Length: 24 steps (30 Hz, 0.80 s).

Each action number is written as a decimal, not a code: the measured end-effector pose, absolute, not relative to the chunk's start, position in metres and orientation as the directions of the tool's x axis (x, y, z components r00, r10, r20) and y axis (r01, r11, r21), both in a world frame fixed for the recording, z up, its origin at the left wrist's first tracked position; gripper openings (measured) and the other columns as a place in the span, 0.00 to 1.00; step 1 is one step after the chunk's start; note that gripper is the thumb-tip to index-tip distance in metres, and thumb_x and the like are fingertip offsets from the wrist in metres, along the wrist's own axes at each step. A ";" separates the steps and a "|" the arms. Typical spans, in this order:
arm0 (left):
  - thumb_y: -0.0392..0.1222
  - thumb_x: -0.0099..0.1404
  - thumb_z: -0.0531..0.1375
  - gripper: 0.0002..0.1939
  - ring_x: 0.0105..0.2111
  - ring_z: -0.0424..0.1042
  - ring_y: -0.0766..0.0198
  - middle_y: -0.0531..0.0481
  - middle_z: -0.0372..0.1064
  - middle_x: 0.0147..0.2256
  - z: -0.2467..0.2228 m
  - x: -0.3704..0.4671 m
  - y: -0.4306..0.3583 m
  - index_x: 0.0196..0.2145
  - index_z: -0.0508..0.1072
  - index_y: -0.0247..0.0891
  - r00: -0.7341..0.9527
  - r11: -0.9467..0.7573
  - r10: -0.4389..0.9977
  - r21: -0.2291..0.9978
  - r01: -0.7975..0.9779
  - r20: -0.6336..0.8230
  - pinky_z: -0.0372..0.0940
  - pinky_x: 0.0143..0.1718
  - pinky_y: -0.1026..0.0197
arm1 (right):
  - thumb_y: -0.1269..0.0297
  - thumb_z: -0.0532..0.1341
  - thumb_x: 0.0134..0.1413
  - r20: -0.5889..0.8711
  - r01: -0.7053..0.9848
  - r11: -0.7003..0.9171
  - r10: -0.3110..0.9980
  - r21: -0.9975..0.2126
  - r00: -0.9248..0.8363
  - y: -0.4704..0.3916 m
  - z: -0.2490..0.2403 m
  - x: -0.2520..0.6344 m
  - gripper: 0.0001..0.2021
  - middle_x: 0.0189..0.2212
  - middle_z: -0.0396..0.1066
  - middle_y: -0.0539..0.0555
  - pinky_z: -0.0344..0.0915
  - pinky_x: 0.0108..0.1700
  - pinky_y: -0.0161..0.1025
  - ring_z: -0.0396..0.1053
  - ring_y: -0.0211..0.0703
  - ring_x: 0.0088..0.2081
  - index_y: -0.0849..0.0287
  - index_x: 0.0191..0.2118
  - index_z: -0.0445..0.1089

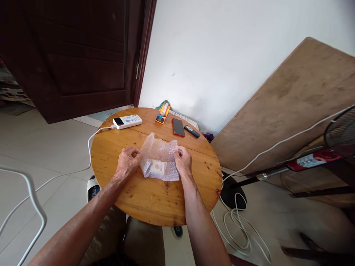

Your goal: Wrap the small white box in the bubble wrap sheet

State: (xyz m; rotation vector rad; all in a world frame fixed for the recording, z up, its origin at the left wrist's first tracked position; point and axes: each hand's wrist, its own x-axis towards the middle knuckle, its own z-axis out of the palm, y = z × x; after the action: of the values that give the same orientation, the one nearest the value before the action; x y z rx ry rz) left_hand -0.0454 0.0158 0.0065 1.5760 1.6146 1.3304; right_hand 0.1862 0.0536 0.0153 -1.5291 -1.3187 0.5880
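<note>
A sheet of clear bubble wrap [163, 151] lies partly unfolded on the round wooden table [155, 207]. On its near part rests a small pale rectangular item with a reddish print [158, 167]; its kind is too small to make out. My left hand [128, 159] pinches the left edge of the wrap between thumb and fingers. At the right edge, my right hand [183, 159] grips the wrap with its thumb on top. The far part of the sheet stands up crinkled between both hands.
A white power bank [127, 121] with a cable sits at the table's far left. Farther back are an orange tape dispenser [163, 113], a red-edged phone [178, 127] and a dark handheld device [192, 131]. A fan [340, 129] stands at right; cable [241, 236] coils on the floor.
</note>
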 end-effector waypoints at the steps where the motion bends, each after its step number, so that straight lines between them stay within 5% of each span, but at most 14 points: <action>1: 0.45 0.52 0.54 0.09 0.31 0.69 0.60 0.52 0.70 0.25 0.006 -0.046 0.016 0.21 0.70 0.40 -0.201 -0.151 0.945 0.887 0.436 0.259 0.64 0.39 0.59 | 0.59 0.59 0.43 0.240 0.463 0.082 0.925 -0.882 0.293 0.053 0.016 0.187 0.14 0.22 0.70 0.48 0.62 0.31 0.37 0.65 0.41 0.26 0.58 0.37 0.72; 7: 0.45 0.54 0.55 0.11 0.32 0.70 0.60 0.49 0.73 0.31 0.001 -0.044 0.022 0.29 0.74 0.38 -0.278 -0.063 0.944 0.925 0.376 0.177 0.66 0.39 0.58 | 0.57 0.56 0.49 0.248 0.513 0.065 0.922 -0.856 0.297 0.057 0.013 0.191 0.19 0.24 0.70 0.48 0.64 0.31 0.37 0.66 0.42 0.26 0.61 0.45 0.70; 12: 0.47 0.57 0.56 0.22 0.46 0.71 0.52 0.39 0.72 0.46 0.008 -0.044 0.017 0.47 0.71 0.33 -0.345 -0.105 0.906 0.921 0.375 0.244 0.67 0.47 0.52 | 0.64 0.59 0.44 0.297 0.613 0.052 0.905 -0.788 0.305 0.055 0.015 0.191 0.21 0.36 0.74 0.54 0.66 0.42 0.42 0.70 0.45 0.33 0.59 0.48 0.70; 17: 0.48 0.65 0.53 0.19 0.55 0.65 0.52 0.43 0.70 0.52 0.018 -0.043 0.000 0.50 0.70 0.39 -0.050 -0.469 0.817 0.711 0.524 0.575 0.59 0.58 0.49 | 0.57 0.57 0.55 0.430 0.586 0.257 0.886 -0.769 0.175 0.039 0.032 0.182 0.17 0.43 0.74 0.57 0.67 0.46 0.43 0.72 0.48 0.42 0.57 0.47 0.71; 21: 0.48 0.69 0.49 0.21 0.61 0.60 0.51 0.40 0.70 0.53 0.017 -0.038 0.000 0.55 0.67 0.37 0.175 -0.529 0.811 0.572 0.626 0.558 0.54 0.60 0.46 | 0.47 0.52 0.63 0.306 0.382 0.344 0.939 -0.858 -0.158 0.032 0.039 0.178 0.20 0.41 0.76 0.55 0.67 0.49 0.42 0.73 0.48 0.45 0.55 0.43 0.74; 24: 0.49 0.71 0.47 0.23 0.60 0.61 0.51 0.40 0.71 0.52 0.013 -0.036 0.004 0.56 0.66 0.35 0.193 -0.496 0.835 0.556 0.667 0.515 0.50 0.63 0.45 | 0.41 0.49 0.62 0.195 0.432 0.263 0.961 -0.862 -0.197 0.033 0.040 0.181 0.26 0.38 0.77 0.55 0.66 0.48 0.44 0.73 0.50 0.42 0.57 0.41 0.76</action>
State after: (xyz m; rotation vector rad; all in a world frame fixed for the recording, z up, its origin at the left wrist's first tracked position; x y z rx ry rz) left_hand -0.0361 0.0042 0.0134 2.2557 1.4468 1.1891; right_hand 0.1810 0.0329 0.0401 -1.2771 -1.7664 0.8686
